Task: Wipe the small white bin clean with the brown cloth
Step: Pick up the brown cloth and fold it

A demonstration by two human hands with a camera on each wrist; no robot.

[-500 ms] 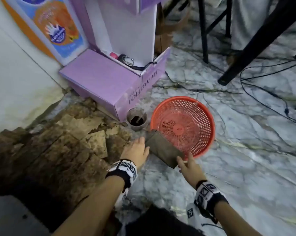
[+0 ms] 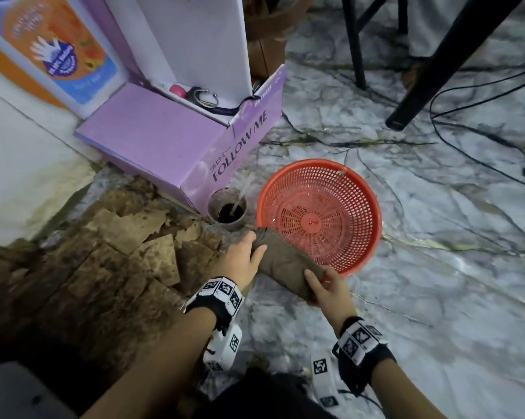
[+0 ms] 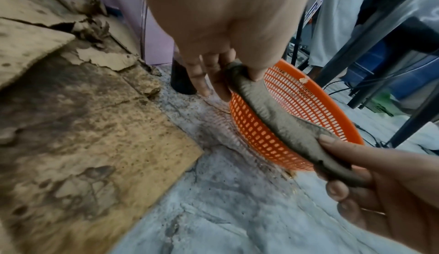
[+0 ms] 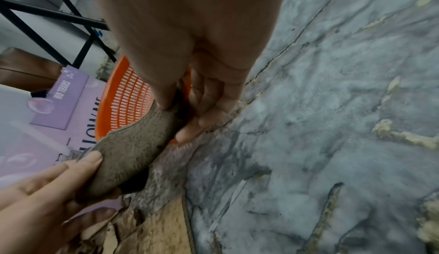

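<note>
Hands: left hand and right hand, fingers curled, pinch opposite ends of brown cloth, at 7 o'clock of orange basket.

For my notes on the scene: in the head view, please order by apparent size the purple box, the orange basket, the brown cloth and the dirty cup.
1. purple box
2. orange basket
3. brown cloth
4. dirty cup

One cloth, one basket, two hands.
</note>
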